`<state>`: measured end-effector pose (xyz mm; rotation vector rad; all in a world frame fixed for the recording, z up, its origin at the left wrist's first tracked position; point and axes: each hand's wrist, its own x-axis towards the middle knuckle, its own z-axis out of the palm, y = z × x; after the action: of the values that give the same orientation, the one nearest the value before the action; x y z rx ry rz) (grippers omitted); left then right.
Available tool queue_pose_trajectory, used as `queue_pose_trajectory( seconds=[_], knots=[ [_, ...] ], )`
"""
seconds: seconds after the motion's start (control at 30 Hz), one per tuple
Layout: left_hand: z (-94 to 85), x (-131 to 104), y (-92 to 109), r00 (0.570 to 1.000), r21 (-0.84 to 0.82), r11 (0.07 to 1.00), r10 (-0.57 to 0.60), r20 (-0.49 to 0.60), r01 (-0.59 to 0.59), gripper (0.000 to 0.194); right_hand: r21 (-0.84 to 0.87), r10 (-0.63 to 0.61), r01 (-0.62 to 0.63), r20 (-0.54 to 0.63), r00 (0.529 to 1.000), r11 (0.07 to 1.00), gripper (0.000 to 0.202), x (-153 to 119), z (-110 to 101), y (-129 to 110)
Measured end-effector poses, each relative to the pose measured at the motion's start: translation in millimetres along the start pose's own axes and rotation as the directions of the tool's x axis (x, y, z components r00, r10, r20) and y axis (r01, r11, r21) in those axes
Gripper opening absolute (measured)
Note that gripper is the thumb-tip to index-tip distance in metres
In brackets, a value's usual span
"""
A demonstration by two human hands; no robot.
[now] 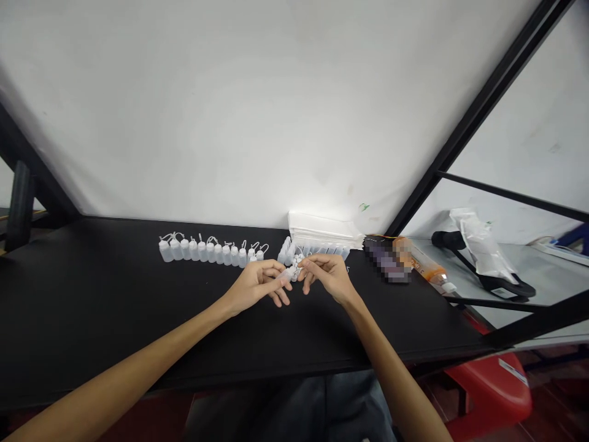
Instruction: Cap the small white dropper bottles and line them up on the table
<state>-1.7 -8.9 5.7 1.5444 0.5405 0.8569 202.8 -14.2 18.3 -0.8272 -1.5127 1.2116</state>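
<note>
My left hand (262, 283) holds a small translucent bottle (286, 274) between thumb and fingers, tilted with its top toward the right. At the bottle's top, the thumb and forefinger of my right hand (326, 275) are pinched together on a small white part that is too small to make out clearly. A row of several similar bottles (209, 252) with white caps and looped straps stands upright to the left. More bottles (329, 248) lie behind my hands, partly hidden by them.
Behind the bottles, a stack of white sheets (322, 228) rests against the wall. To the right are a blurred dark item (387, 261) and an orange-labelled bottle (423, 263) on the black table (115, 307). A black metal frame (478, 107) rises at the right, beyond which lies a plastic-wrapped item (483, 245).
</note>
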Motion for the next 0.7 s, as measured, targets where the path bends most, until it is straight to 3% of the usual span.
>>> queue_pose_trajectory(
  seconds=[0.1, 0.43, 0.57, 0.7],
  knots=[
    [0.8, 1.1, 2.1, 0.999, -0.098, 0.995, -0.033, -0.027, 0.030, 0.028, 0.001, -0.014, 0.014, 0.017, 1.000, 1.000, 0.026, -1.2, -1.8, -0.9],
    [6.7, 2.6, -2.6, 0.993, -0.155, 0.988, -0.015, -0.116, -0.003, 0.017, -0.083, 0.115, -0.104, 0.141, 0.983, 0.991, 0.029, -1.0, 3.2, 6.0],
    [10.4, 3.2, -2.4, 0.973, -0.245, 0.968, -0.111, -0.201, 0.060, 0.016, -0.145, 0.114, -0.090, 0.168, 0.979, 0.985, 0.030, 0.7, 3.2, 9.5],
    [11.6, 2.6, 1.7, 0.950, -0.285, 0.954, -0.169, -0.264, 0.090, 0.019, -0.164, 0.118, -0.099, 0.108, 0.987, 0.981, 0.031, 1.7, 3.3, 11.4]
  ],
)
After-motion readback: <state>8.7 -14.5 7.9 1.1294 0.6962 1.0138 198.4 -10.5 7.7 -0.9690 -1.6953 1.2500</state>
